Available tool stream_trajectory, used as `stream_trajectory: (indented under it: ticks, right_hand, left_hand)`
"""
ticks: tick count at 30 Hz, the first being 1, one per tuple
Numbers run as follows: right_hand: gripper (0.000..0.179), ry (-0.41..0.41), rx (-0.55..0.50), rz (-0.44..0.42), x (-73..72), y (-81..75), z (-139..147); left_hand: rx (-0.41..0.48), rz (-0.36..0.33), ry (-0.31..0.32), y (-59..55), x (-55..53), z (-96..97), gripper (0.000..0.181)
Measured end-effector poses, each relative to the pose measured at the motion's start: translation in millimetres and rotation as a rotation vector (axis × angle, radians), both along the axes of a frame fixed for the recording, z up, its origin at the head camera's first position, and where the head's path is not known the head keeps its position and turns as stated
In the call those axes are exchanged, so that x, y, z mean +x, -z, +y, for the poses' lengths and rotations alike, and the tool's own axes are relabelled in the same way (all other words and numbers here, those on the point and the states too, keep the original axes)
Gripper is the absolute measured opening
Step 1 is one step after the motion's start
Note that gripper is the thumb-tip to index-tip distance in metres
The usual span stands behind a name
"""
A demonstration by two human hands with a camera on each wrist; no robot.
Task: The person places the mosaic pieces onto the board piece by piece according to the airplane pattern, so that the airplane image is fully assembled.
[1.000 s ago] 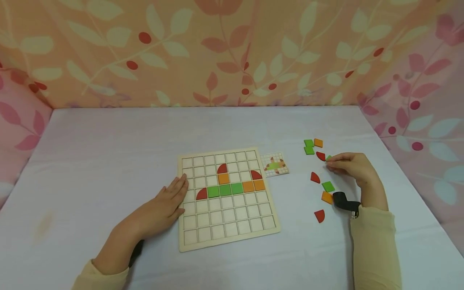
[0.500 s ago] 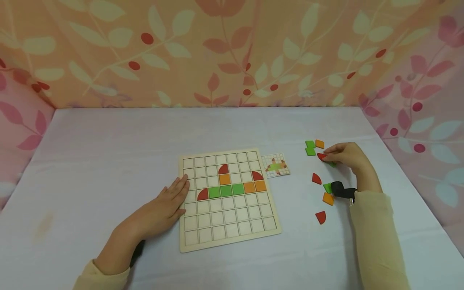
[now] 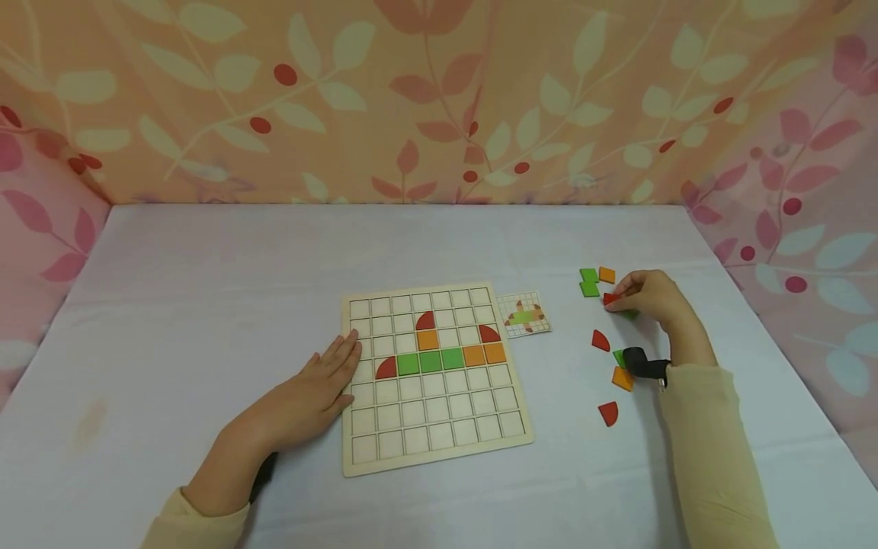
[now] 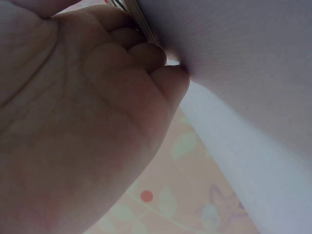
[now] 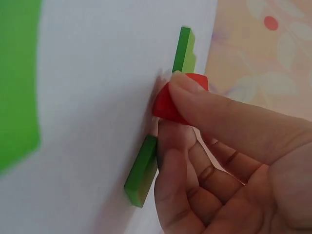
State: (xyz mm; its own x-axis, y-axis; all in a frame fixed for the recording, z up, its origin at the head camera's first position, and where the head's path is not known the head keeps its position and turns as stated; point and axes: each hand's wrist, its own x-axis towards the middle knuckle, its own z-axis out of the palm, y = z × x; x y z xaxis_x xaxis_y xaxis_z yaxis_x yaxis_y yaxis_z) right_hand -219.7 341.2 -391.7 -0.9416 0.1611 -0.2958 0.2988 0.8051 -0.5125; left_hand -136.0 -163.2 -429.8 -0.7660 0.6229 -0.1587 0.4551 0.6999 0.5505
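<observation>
**Right hand [image 3: 655, 296] brought from a green tile [image 5: 139, 178] to a red piece [image 5: 167, 106] since the frame a second earlier**

The step in hand was judged to be the picking up of a piece for the board [image 3: 440, 435]. For the next move, a firm pinch and a lift clear of the neighbouring tiles seemed to be called for.

At the left, the left hand [image 3: 317, 385] was laid with fingers straight along the board's left edge, by which the board was probably steadied. On it, three green squares [image 3: 430, 361] were set in a row, with orange squares [image 3: 495, 354] and red quarter-rounds [image 3: 387, 367] about them; most cells were left unfilled. Just beside its right edge was placed a card [image 3: 524, 313], printed with a coloured figure.

Farther right, among loose pieces [image 3: 600, 340], the red piece was pinched between the right thumb and fingers. It was seen to be thin, tipped and partly covered by the thumb. Whether it had been lifted wholly off the cloth [image 3: 206, 274] could not be told.
</observation>
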Motion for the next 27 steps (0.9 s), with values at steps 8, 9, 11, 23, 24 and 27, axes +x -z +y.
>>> stream_trajectory:
  ticks: [8,9,11,23,24,27]
  right_hand:
    - [0.038,-0.049,-0.087,0.031,3.1,-4.4,-14.1]
    - [0.038,-0.058,-0.099,0.048,3.6,-5.7,-17.1]
    - [0.037,-0.067,-0.129,0.075,4.1,-8.0,-23.6]
    - [0.025,-0.179,-0.32,0.086,6.1,-20.5,-76.9]
    - [0.025,-0.194,-0.326,0.084,6.3,-21.3,-81.7]
    - [0.023,-0.23,-0.338,0.067,7.3,-24.5,-95.6]
  left_hand:
    - [0.003,-0.003,0.003,-0.4,-0.1,-1.7,0.062]
    - [0.002,-0.005,0.003,-0.3,-0.2,-1.9,0.062]
    - [0.001,-0.007,0.002,-0.2,-0.3,-2.1,0.062]
    - [0.001,-0.006,0.004,-1.3,-0.2,-1.8,0.063]
    - [-0.003,-0.007,0.004,-1.7,-0.2,-1.4,0.062]
    - [-0.012,-0.019,0.003,-2.6,-0.7,0.1,0.063]
